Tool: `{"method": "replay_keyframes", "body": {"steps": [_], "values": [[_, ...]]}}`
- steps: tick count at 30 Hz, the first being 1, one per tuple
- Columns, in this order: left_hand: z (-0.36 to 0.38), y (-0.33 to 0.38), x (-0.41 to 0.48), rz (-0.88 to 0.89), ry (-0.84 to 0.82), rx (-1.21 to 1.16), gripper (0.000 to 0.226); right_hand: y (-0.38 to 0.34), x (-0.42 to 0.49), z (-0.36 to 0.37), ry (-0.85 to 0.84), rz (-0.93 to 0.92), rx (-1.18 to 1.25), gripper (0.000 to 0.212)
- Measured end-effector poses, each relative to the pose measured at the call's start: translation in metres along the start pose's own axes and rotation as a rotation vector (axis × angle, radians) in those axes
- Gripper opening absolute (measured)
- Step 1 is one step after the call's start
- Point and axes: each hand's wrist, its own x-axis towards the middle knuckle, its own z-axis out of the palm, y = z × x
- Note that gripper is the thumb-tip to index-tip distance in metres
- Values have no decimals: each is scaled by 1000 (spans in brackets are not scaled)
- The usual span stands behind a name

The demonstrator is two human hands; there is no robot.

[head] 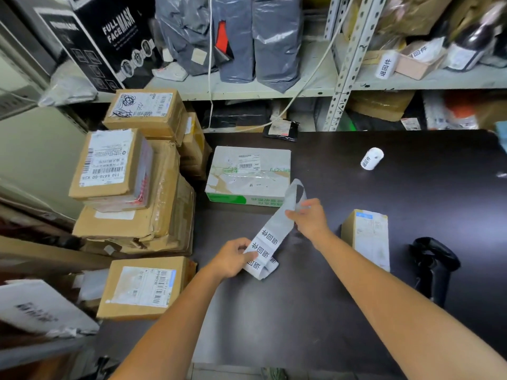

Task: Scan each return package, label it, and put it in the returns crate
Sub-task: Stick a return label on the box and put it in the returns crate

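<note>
label strip (270, 237): thin paper, matt printed labels on a slick, half-translucent liner. table (384, 187): dark, smooth, dull sheen. white-and-green box (248, 176): cardboard, wrinkled glossy clear tape across the top. stack of brown boxes (131, 187): raw cardboard, matt, creased, with paper labels and shiny tape bands. small box (367, 237): brown cardboard, paper label. barcode scanner (433, 267): black plastic, semi-gloss. label roll (371, 158): white paper, matt. grey mailer bags (274, 42): plastic film, glossy, crinkled. shelf upright (345, 69): pale painted metal, perforated. Full Face Mask box (109, 39): black printed carton, smooth.
</note>
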Motion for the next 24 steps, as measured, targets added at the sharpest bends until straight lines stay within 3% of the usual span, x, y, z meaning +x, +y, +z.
{"method": "replay_keyframes", "body": {"steps": [3,5,8,17,24], "values": [[2,6,2,42,42,-34,11,2,-10,-2,17,-261,-365,24],[5,9,3,42,47,-25,14,1,-21,1,-178,-284,-391,10],[11,11,5,24,23,-70,18,4,-32,13,-362,-302,-432,13],[15,15,3,45,-9,-75,37,2,-39,14,-308,-407,-512,5],[15,18,5,41,108,-111,31,4,-47,16,-365,-462,-569,18]]}}
